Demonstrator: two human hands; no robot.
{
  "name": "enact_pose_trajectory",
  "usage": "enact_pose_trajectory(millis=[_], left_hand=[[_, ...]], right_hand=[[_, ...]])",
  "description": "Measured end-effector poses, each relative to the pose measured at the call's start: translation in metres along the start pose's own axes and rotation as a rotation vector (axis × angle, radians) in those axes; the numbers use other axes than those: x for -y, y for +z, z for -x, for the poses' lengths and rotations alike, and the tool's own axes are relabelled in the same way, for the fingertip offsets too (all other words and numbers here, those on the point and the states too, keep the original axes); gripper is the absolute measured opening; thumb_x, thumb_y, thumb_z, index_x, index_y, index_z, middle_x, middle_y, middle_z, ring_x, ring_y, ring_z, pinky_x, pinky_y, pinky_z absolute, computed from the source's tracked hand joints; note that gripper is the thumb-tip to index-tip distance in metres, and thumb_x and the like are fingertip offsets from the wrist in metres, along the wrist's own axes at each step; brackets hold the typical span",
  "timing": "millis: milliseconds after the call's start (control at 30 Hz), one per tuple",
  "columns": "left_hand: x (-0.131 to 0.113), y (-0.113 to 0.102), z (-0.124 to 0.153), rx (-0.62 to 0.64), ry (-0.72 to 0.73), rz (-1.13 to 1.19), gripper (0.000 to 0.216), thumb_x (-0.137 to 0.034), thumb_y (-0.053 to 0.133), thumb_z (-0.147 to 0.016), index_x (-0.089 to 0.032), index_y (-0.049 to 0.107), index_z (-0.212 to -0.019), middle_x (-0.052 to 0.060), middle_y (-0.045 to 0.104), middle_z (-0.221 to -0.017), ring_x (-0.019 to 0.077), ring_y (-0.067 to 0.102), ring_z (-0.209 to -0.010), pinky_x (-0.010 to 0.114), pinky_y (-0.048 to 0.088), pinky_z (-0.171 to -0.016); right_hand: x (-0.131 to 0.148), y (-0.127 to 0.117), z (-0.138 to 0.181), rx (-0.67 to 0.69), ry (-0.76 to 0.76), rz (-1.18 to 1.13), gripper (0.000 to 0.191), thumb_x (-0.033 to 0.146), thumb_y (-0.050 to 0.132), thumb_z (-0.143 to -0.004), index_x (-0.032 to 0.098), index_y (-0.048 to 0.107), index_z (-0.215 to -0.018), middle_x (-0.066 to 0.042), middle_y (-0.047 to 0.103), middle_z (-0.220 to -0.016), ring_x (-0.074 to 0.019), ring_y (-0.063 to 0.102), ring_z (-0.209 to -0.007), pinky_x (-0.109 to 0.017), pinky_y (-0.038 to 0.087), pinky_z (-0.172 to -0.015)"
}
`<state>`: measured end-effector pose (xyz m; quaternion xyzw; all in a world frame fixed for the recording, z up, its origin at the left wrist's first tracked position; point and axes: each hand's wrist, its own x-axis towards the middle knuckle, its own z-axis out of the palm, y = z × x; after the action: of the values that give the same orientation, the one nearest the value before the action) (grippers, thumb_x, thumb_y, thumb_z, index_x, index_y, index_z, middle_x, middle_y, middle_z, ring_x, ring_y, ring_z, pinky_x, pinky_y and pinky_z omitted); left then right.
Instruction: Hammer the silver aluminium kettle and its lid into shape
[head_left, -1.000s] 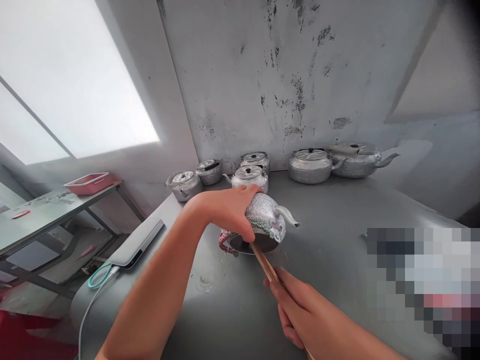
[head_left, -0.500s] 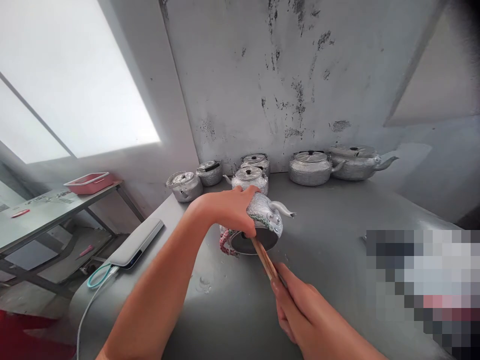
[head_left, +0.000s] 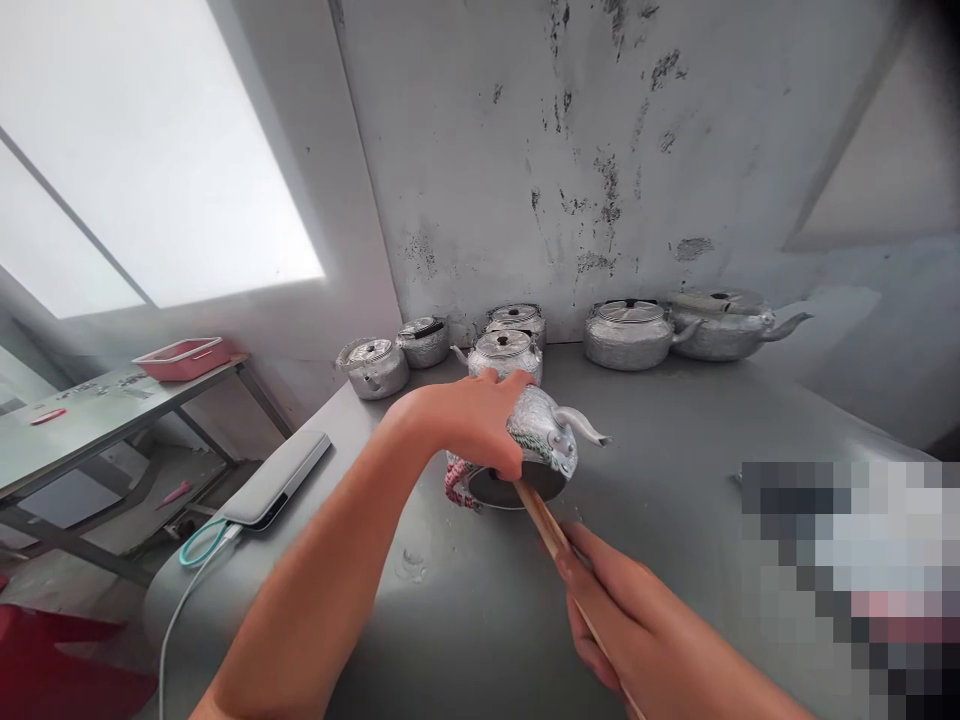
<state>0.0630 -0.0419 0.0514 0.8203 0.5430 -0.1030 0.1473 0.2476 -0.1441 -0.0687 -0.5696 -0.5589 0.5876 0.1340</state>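
Observation:
A silver kettle [head_left: 541, 412] with a hammered-looking surface lies tipped on the table, its dark round opening facing me and its spout to the right. Red and green decoration runs along its rim and left side. My left hand [head_left: 480, 425] is closed over the kettle from above, thumb at the opening's edge. In my right hand [head_left: 611, 600] is a wooden stick [head_left: 541, 515], fingers wrapped round it. The stick slants up to the opening beside my left thumb; its far end is hidden.
Several silver kettles stand along the wall, including a large one [head_left: 720, 325] at right and a small one [head_left: 376, 370] at left. A grey power bank [head_left: 277, 480] with a cable lies at the table's left edge. A pink basket [head_left: 184, 360] sits on a side table.
The whole view has shifted slightly, so things appear a little further right. Both hands keep their grips; more of the stick's near end shows below my right hand.

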Motion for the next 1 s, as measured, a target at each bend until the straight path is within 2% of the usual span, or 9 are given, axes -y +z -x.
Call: enact_pose_trajectory(millis=[200, 367, 533, 833, 1000], left_hand=[[-0.0012, 0.0035, 0.0004, 0.002, 0.071, 0.009, 0.111, -0.037, 0.066, -0.062, -0.035, 0.010, -0.158, 0.012, 0.038, -0.150, 0.0307, 0.059, -0.113, 0.028, 0.052, -0.061], [-0.0042, 0.0049, 0.0019, -0.011, 0.080, -0.015, 0.111, -0.034, 0.064, -0.061, -0.035, 0.011, -0.158, 0.012, 0.033, -0.153, 0.0336, 0.054, -0.122, 0.025, 0.050, -0.056], [-0.0043, 0.0030, 0.0022, 0.001, 0.079, -0.024, 0.111, -0.035, 0.064, -0.060, -0.035, 0.012, -0.157, 0.010, 0.039, -0.148, 0.0306, 0.059, -0.116, 0.024, 0.049, -0.053], [-0.0006, 0.0029, 0.0036, -0.009, 0.073, -0.025, 0.110, -0.035, 0.064, -0.059, -0.037, 0.014, -0.157, 0.009, 0.042, -0.147, 0.0303, 0.062, -0.111, 0.027, 0.051, -0.055], [-0.0046, 0.0049, 0.0041, -0.020, 0.073, -0.038, 0.111, -0.035, 0.063, -0.057, -0.036, 0.015, -0.157, 0.010, 0.041, -0.147, 0.0327, 0.057, -0.120, 0.028, 0.052, -0.058]], right_hand=[[0.0065, 0.0054, 0.0023, 0.002, -0.035, -0.061, 0.037, 0.056, 0.032, -0.101, 0.025, 0.050, -0.092, 0.007, 0.042, -0.058, -0.0093, 0.034, -0.043, -0.018, 0.031, -0.037], [0.0058, 0.0096, 0.0037, -0.026, -0.044, -0.091, 0.036, 0.056, 0.035, -0.099, 0.025, 0.052, -0.093, 0.007, 0.040, -0.057, -0.0093, 0.033, -0.042, -0.018, 0.029, -0.035], [0.0055, 0.0094, 0.0048, -0.026, -0.099, -0.122, 0.039, 0.059, 0.035, -0.099, 0.025, 0.054, -0.098, 0.008, 0.040, -0.059, -0.0093, 0.033, -0.043, -0.017, 0.030, -0.035], [0.0032, 0.0069, -0.0022, 0.022, -0.079, -0.113, 0.037, 0.059, 0.037, -0.098, 0.026, 0.052, -0.095, 0.008, 0.042, -0.059, -0.0093, 0.034, -0.044, -0.016, 0.034, -0.036], [0.0024, 0.0085, -0.0027, 0.014, -0.075, -0.087, 0.036, 0.056, 0.032, -0.101, 0.025, 0.051, -0.095, 0.007, 0.043, -0.058, -0.0096, 0.036, -0.045, -0.016, 0.036, -0.036]])
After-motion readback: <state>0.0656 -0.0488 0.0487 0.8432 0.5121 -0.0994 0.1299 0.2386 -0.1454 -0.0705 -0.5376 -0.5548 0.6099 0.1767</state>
